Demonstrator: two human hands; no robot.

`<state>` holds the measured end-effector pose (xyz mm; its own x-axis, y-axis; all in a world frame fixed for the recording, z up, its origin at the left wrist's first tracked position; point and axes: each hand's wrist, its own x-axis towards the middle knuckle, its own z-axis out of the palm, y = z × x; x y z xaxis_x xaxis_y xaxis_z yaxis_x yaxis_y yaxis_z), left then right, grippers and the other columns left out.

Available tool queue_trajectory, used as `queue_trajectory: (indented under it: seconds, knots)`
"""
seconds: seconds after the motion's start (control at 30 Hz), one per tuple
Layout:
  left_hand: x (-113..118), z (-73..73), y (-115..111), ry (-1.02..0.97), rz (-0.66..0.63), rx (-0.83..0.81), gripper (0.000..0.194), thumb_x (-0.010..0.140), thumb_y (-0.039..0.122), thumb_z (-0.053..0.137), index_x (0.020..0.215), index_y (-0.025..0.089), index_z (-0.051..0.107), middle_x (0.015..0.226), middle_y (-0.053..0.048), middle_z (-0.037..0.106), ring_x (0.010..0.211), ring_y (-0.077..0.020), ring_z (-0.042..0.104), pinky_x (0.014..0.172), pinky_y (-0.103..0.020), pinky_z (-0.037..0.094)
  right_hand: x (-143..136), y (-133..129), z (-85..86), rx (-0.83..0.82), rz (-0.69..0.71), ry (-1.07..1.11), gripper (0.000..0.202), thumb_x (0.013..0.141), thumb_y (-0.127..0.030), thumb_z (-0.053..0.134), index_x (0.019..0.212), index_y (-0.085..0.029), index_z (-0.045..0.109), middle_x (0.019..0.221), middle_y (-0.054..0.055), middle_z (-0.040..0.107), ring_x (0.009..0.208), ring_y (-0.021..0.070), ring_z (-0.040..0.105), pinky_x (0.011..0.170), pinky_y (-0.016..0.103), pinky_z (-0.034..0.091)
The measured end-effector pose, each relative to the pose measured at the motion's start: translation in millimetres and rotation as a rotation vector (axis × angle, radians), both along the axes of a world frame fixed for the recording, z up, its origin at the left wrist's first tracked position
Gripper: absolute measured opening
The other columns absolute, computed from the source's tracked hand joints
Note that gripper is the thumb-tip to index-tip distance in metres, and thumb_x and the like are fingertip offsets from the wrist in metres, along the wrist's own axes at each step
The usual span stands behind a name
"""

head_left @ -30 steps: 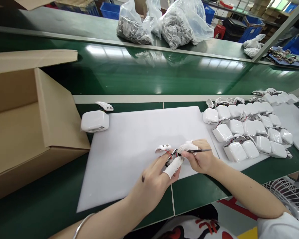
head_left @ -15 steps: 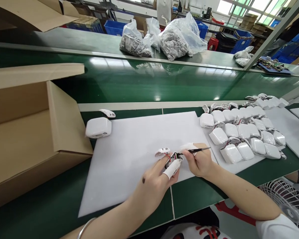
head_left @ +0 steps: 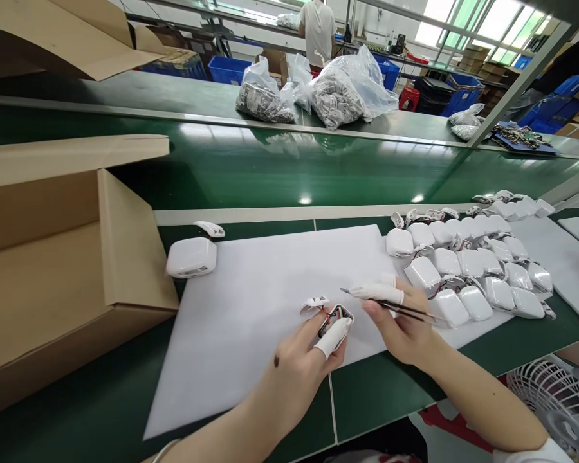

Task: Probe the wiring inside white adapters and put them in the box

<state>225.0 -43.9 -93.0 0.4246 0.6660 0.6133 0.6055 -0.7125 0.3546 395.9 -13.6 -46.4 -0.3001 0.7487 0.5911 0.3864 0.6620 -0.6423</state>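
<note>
My left hand (head_left: 303,360) is closed around a small white plastic housing (head_left: 349,313), whose open side shows coloured wires. A white cover piece (head_left: 313,304) hangs from it on red wires, just beyond my fingers. White finger cots wrap some fingertips on both hands. My right hand (head_left: 405,325) grips dark tweezers (head_left: 400,307), their tips pointing left, above the white sheet (head_left: 251,308) and apart from the housing. How the far side of the housing is held is hidden by my left fingers.
Several white housings (head_left: 470,263) with small wired pieces lie in rows at the right. Another white housing (head_left: 192,257) and a cover (head_left: 210,229) sit left, beside an open cardboard box (head_left: 139,257). Across the green conveyor (head_left: 270,167) stand filled plastic bags (head_left: 340,90); a person (head_left: 317,32) is beyond.
My right hand has drawn the tweezers back to the right, away from the housing, and turned them. The left hand keeps the housing in nearly the same place. The view has tilted slightly up.
</note>
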Motion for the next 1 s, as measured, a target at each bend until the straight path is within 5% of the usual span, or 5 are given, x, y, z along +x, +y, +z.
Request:
queue_trajectory:
  seconds: [0.17, 0.3, 0.7, 1.0]
  knots:
    - [-1, 0.0, -1, 0.029, 0.028, 0.001, 0.018, 0.082, 0.008, 0.052, 0.099, 0.013, 0.054, 0.091, -0.012, 0.064, 0.087, -0.0199, 0.066, 0.073, -0.028, 0.057, 5, 7, 1.3, -0.192, 0.023, 0.081, 0.009, 0.086, -0.022, 0.058, 0.093, -0.019, 0.063, 0.085, 0.004, 0.062, 0.076, 0.0150, 0.058, 0.066, 0.027, 0.050]
    - [-1, 0.2, -1, 0.025, 0.031, 0.004, 0.017, 0.081, 0.008, 0.053, 0.097, 0.014, 0.055, 0.089, -0.010, 0.064, 0.087, -0.0199, 0.066, 0.074, -0.028, 0.057, 5, 7, -4.0, -0.171, -0.019, 0.109, 0.005, 0.086, -0.021, 0.057, 0.089, -0.018, 0.059, 0.073, 0.000, 0.061, 0.065, 0.0121, 0.056, 0.059, 0.024, 0.047]
    - [1, 4.4, -1, 0.055, 0.009, 0.020, 0.017, 0.083, 0.009, 0.050, 0.099, 0.013, 0.054, 0.090, -0.010, 0.063, 0.083, -0.0185, 0.066, 0.071, -0.026, 0.057, 4, 14, 4.8, -0.239, 0.193, -0.023, 0.013, 0.091, -0.018, 0.049, 0.080, -0.017, 0.056, 0.070, 0.000, 0.056, 0.065, 0.0110, 0.051, 0.061, 0.022, 0.043]
    - [4, 1.9, -1, 0.016, 0.035, 0.059, 0.012, 0.082, 0.008, 0.053, 0.093, 0.013, 0.055, 0.087, -0.009, 0.063, 0.078, -0.0182, 0.066, 0.069, -0.027, 0.058, -12, -1, -17.0, -0.145, -0.067, -0.153, 0.022, 0.093, -0.025, 0.042, 0.074, -0.016, 0.052, 0.064, 0.001, 0.051, 0.053, 0.0116, 0.046, 0.048, 0.023, 0.038]
